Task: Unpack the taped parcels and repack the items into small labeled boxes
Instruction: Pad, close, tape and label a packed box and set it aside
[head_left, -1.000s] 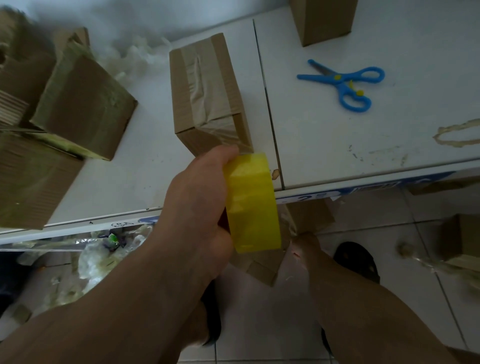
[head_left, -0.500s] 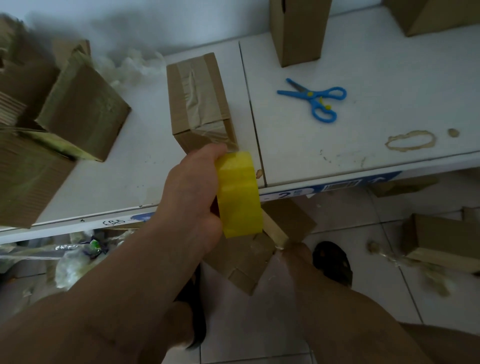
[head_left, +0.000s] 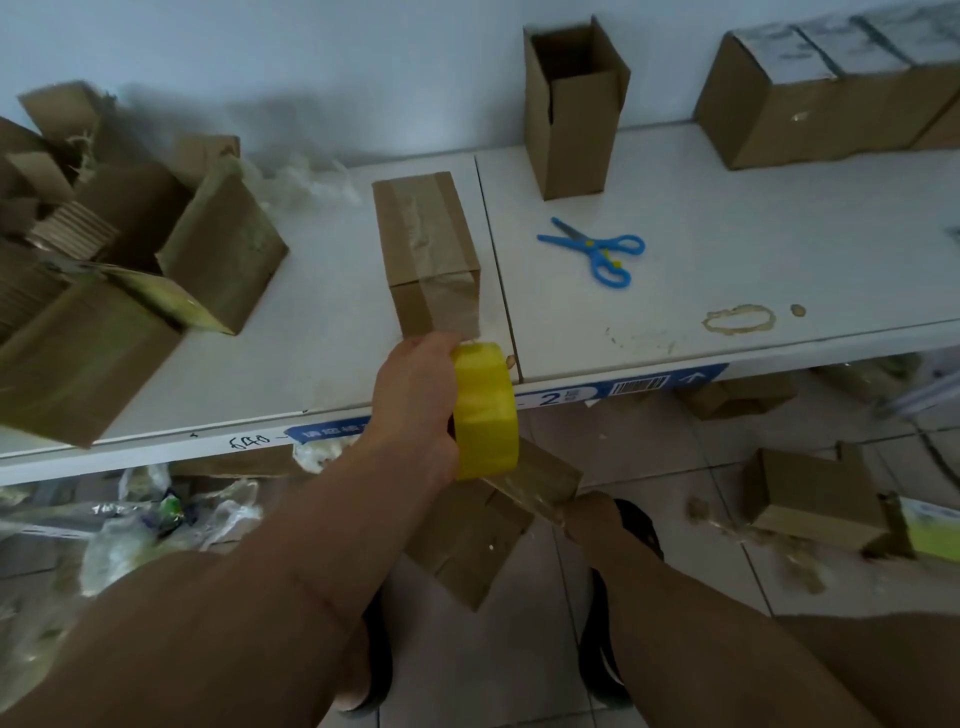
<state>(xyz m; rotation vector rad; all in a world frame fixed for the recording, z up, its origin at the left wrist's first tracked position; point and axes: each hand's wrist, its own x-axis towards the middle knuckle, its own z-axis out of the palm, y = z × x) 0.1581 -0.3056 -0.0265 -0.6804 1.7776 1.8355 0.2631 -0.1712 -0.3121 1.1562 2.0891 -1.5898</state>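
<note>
1. At the far left, opened cardboard boxes (head_left: 218, 249) are lying heaped on the white table (head_left: 322, 364), and clear wrapping is piling up on the floor beneath.
2. My left hand (head_left: 415, 400) is gripping a yellow tape roll (head_left: 485, 410), fingers curled around it, just off the table's near edge. Over the last second it has been staying low at that edge while my view has been lifting and widening toward the far side.
3. Just beyond the roll, a taped parcel (head_left: 426, 249) is sitting on the table, its near end close to my knuckles; I cannot tell whether tape is running from roll to parcel.
4. Below the edge, my right hand (head_left: 587, 512) is pinching the corner of a flattened carton (head_left: 478, 535) that is hanging near the floor.
5. Further right, blue scissors (head_left: 597, 249) are lying untouched, and an open upright box (head_left: 574, 109) is standing at the far side.
6. Sealed boxes (head_left: 831, 88) are now coming into view at the far right, so I judge I am finishing one seal and looking for the next box.
</note>
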